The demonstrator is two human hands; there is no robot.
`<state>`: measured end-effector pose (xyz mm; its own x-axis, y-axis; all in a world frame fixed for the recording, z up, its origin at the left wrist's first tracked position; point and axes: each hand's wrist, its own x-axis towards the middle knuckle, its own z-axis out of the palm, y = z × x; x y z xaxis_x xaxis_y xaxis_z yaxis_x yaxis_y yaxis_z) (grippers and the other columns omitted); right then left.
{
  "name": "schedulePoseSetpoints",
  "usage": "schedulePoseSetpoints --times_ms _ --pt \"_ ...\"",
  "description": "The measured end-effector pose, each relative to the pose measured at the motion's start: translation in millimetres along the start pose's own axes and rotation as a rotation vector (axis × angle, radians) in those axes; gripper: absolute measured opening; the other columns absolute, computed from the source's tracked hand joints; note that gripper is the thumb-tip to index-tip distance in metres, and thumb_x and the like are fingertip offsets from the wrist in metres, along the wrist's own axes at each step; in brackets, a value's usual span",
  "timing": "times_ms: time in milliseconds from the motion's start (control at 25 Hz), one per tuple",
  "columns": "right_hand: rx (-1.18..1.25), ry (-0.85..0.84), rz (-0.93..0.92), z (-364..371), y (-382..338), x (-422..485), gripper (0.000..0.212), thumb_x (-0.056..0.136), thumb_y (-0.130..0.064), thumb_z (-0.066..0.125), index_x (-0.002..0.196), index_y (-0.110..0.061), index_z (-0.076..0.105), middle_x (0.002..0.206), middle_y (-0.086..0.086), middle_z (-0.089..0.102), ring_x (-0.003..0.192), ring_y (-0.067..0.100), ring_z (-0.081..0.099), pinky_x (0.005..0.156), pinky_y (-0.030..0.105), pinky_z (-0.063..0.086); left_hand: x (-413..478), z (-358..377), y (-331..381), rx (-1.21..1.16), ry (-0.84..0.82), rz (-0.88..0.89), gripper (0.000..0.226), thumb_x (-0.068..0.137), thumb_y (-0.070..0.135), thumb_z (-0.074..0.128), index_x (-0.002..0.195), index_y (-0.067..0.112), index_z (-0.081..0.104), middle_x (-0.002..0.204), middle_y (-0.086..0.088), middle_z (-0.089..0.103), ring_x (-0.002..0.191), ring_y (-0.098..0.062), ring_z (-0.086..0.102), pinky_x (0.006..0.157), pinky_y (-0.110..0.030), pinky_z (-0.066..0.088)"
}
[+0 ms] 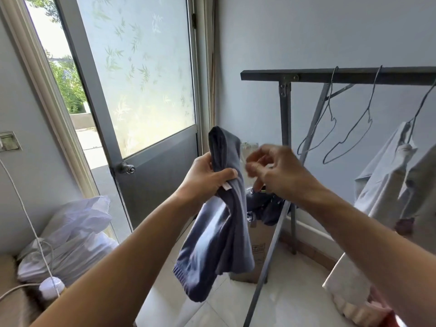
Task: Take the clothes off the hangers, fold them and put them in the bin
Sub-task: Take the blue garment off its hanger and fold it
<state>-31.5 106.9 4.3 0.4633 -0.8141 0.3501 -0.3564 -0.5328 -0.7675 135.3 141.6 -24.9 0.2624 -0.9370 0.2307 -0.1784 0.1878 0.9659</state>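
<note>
Currently, I read the left hand (203, 178) as clamped on a dark blue garment (221, 232). The thumb lies across the front of the cloth and the fingers (205, 161) wrap behind it. A short fold of the garment stands up above these fingers. The longer part hangs below them and ends in a ribbed hem (188, 282) clear of the floor (283, 303). A small white label (227, 185) shows just under the thumb.

The right hand (276, 168) is level with the left fingers and just to their right, its own fingers loosely curled. Motion blur covers the fingertips, so I cannot tell whether they pinch anything or touch the garment.

Beyond the right fingers stands a dark metal clothes rack (330, 75). Two bare wire hangers (320, 128) hang from its top bar, above and to the right of the right fingers. Further right, a third hanger (422, 100) carries a light grey shirt (387, 175).

Below and behind both sets of fingers, a cardboard box (258, 244) sits on the floor with dark clothes (264, 208) heaped on top. I cannot tell whether this box is the bin.

Left of the left fingers is a grey door (153, 180) with frosted glass. Further down on that side lie white plastic bags (70, 232).
</note>
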Motion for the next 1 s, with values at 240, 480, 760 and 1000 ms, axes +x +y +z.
schedulePoseSetpoints --times_ms 240,480,760,1000 --pt "0.05 -0.261 0.059 32.5 5.9 -14.5 0.065 0.077 -0.023 0.078 0.133 -0.024 0.044 0.115 -0.011 0.067 0.106 0.006 0.063 0.097 0.029 0.046 -4.3 10.7 19.8 -0.117 0.092 -0.039 0.029 0.084 0.007 0.073 0.103 -0.011 0.061 0.088 -0.027 0.07 0.069 -0.03 0.071 0.06 -0.037 0.06" --pt "0.297 0.162 0.093 32.6 16.5 -5.5 0.014 0.09 -0.004 0.063 0.1 -0.013 0.065 0.087 0.0 0.072 0.079 0.012 0.07 0.068 0.016 0.054 -15.2 11.7 33.7 -0.199 -0.015 0.006 0.056 0.073 0.051 0.066 0.104 0.005 0.063 0.096 -0.01 0.072 0.089 -0.018 0.071 0.072 -0.029 0.058" --pt "0.958 0.1 0.449 10.1 18.8 -2.6 0.016 0.091 -0.015 0.059 0.095 -0.006 0.071 0.086 0.007 0.076 0.077 0.016 0.074 0.07 0.029 0.055 -26.0 -10.3 -18.6 -0.351 -0.11 -0.38 0.079 0.065 0.063 0.066 0.122 0.008 0.063 0.118 -0.011 0.07 0.111 -0.027 0.066 0.092 -0.036 0.052" --pt "1.013 0.074 0.488 8.5 19.7 -5.2 0.018 0.091 -0.015 0.056 0.095 -0.004 0.07 0.084 0.01 0.076 0.075 0.019 0.073 0.074 0.032 0.055 -39.2 -7.4 -31.3 -0.422 -0.16 -0.331 0.038 0.075 0.029 0.08 0.102 0.003 0.071 0.104 -0.018 0.072 0.085 -0.025 0.072 0.072 -0.033 0.059"
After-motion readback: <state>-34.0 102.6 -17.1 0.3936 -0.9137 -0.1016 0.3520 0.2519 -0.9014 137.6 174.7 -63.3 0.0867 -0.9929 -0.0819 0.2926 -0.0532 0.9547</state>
